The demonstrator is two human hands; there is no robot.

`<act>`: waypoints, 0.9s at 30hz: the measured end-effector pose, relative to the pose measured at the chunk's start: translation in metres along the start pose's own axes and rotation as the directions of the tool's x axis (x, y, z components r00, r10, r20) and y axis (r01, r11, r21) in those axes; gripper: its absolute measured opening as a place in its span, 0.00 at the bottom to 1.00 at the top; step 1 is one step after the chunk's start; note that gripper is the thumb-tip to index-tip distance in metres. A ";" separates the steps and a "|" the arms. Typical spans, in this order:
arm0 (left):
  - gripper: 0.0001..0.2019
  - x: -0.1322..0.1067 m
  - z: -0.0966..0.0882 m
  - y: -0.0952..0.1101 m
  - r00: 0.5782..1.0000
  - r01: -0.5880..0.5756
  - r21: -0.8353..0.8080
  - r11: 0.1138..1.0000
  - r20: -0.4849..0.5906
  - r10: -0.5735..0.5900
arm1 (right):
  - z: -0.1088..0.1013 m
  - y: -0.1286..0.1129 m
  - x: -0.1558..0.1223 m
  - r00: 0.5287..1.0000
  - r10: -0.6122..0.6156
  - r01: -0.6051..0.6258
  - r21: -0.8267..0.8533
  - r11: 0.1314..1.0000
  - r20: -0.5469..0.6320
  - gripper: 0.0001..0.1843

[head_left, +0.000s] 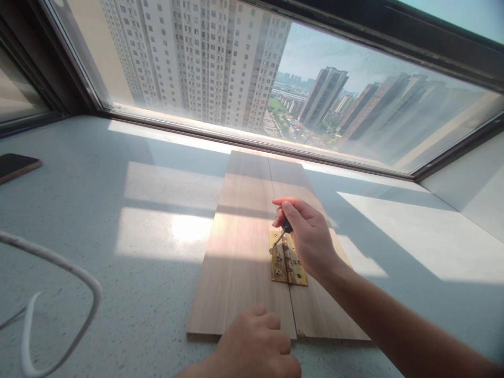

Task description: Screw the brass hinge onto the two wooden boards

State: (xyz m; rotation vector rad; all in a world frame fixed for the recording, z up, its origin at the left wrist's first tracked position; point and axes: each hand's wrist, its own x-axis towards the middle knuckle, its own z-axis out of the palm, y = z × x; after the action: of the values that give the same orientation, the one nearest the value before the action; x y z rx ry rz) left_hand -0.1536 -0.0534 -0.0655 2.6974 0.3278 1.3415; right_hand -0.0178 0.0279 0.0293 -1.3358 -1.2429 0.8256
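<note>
My right hand is closed around the black handle of a small screwdriver, its index finger stretched forward. The metal shaft slants down to the left leaf of a brass-coloured hinge. This hinge lies flat across the seam between a left wooden board and a right wooden board. Dark marks and screw holes show on its leaves. At the near edge of the left board is my left hand, its fingers curled under; whatever they may hold is hidden.
The boards lie on a pale speckled sill and reach back to a large window with a dark frame. A white cable loops at the left. Farther back on that side is a dark flat device, perhaps a phone.
</note>
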 end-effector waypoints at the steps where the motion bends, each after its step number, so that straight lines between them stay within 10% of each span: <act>1: 0.25 0.001 0.000 0.000 1.000 -0.002 0.002 1.000 -0.008 0.002 | 0.005 0.005 -0.002 0.999 0.007 -0.001 0.153 0.988 -0.039 0.12; 5: 0.23 0.001 0.000 0.000 0.999 0.012 -0.013 1.000 -0.030 -0.013 | 0.015 0.010 -0.003 0.999 0.035 -0.016 0.426 0.905 -0.039 0.15; 13: 0.26 -0.004 0.003 0.000 1.000 -0.009 0.014 1.000 -0.001 0.009 | -0.003 0.005 0.010 0.961 0.091 -0.201 0.433 0.879 0.261 0.16; 27: 0.26 -0.002 0.002 0.001 0.999 0.011 -0.001 1.000 -0.030 -0.011 | 0.019 0.011 -0.009 0.989 0.050 0.011 0.408 0.913 -0.139 0.16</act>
State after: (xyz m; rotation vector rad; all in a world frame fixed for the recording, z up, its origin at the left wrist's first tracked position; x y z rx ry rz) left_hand -0.1532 -0.0551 -0.0677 2.6734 0.3445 1.3795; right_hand -0.0359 0.0254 0.0137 -1.0480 -0.8808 0.9248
